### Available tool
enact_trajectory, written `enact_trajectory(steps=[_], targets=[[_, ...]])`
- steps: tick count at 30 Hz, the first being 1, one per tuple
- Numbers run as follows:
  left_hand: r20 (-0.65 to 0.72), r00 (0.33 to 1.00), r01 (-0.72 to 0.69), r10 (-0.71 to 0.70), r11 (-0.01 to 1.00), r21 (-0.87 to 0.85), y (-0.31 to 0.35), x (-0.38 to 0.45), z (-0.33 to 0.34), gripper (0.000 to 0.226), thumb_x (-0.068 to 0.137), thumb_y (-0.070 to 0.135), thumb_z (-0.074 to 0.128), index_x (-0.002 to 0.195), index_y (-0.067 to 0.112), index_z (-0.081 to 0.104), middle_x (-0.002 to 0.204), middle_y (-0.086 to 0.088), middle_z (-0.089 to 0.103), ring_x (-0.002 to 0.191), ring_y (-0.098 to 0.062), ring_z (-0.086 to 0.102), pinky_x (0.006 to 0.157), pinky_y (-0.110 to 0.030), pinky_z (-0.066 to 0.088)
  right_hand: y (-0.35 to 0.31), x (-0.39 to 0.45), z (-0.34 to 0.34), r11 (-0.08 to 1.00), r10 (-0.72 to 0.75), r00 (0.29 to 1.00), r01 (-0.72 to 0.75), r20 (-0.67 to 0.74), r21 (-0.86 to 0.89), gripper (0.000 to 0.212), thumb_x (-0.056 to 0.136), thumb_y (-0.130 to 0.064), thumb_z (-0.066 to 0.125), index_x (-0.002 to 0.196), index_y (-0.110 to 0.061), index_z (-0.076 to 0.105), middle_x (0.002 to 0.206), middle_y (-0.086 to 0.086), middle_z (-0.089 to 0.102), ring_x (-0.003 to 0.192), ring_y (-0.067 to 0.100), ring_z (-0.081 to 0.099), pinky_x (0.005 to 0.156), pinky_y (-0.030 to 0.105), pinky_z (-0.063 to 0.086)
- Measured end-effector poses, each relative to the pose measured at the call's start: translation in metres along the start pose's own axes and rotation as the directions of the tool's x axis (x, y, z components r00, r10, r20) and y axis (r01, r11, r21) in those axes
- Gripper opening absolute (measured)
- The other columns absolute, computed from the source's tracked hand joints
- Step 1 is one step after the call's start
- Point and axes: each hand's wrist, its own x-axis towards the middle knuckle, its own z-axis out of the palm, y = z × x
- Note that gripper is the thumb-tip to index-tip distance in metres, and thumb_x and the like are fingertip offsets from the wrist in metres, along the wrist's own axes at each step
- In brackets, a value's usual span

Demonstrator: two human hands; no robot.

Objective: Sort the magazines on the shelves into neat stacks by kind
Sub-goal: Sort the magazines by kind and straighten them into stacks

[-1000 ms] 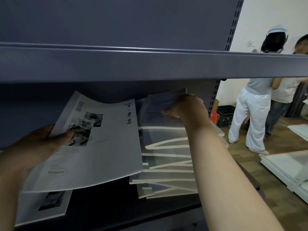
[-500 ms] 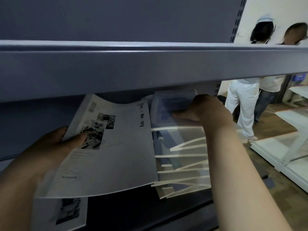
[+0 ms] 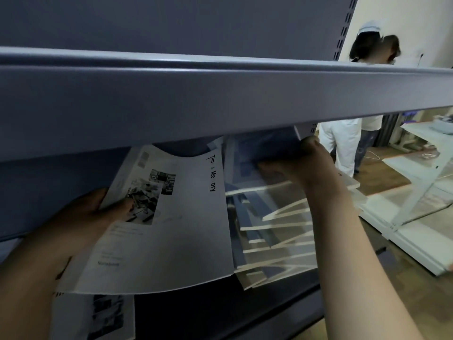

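Note:
My left hand (image 3: 81,217) grips a white magazine (image 3: 171,229) by its left edge, thumb on the cover photo. It hangs bent above the dark lower shelf (image 3: 196,312). To its right lies a loose pile of blue magazines (image 3: 274,231) with pale edges, fanned out. My right hand (image 3: 301,163) holds the far end of the top blue magazine (image 3: 267,146), fingers curled round its edge under the upper shelf. Another white magazine (image 3: 103,317) lies flat on the shelf at lower left.
The grey upper shelf (image 3: 220,99) crosses the view just above both hands. Two people (image 3: 348,143) stand at the right on a wooden floor. White shelving parts (image 3: 416,192) lie on the floor behind them.
My view has dropped and moved closer, so the upper shelf covers more. My right hand has slid further right and back along the blue magazines. The white magazine stays in my left hand.

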Motion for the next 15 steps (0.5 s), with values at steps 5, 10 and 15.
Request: enact_trajectory(steps=[5,10,15], targets=[[-0.04,0.999,-0.032,0.033,0.999,0.02,-0.006,-0.004,-0.011,0.026,0.082,0.049,0.063,0.105,0.038,0.058,0.103,0.006,0.067,0.098,-0.023,0.062,0.093,-0.045,0.048,-0.016,-0.015,0.009,0.982,-0.161,0.979,0.171,-0.124,0.083,0.033,0.087,-0.014,0.058,0.108,0.0,0.037,0.114,0.026,0.059,0.106,0.041,0.053,0.059,0.027,0.019],[-0.072,0.994,-0.084,0.088,0.995,0.046,-0.024,-0.019,-0.033,0.015,0.091,0.029,0.055,0.09,0.044,0.055,0.094,0.014,0.064,0.088,-0.009,0.061,0.076,-0.028,0.046,-0.036,-0.047,0.04,0.945,-0.328,0.945,0.328,-0.012,-0.015,0.045,0.091,-0.014,0.051,0.131,-0.011,0.031,0.109,0.024,0.062,0.1,0.046,0.056,0.066,0.035,0.032],[-0.125,0.992,-0.018,0.019,1.0,0.009,-0.06,-0.047,-0.073,0.008,0.09,0.029,0.057,0.087,0.035,0.062,0.085,0.008,0.07,0.09,-0.015,0.063,0.07,-0.025,0.045,-0.049,-0.084,0.08,0.924,-0.383,0.922,0.382,0.055,0.025,0.042,0.095,-0.019,0.049,0.134,-0.019,0.032,0.081,0.005,0.056,0.086,0.036,0.062,0.062,0.031,0.036]])
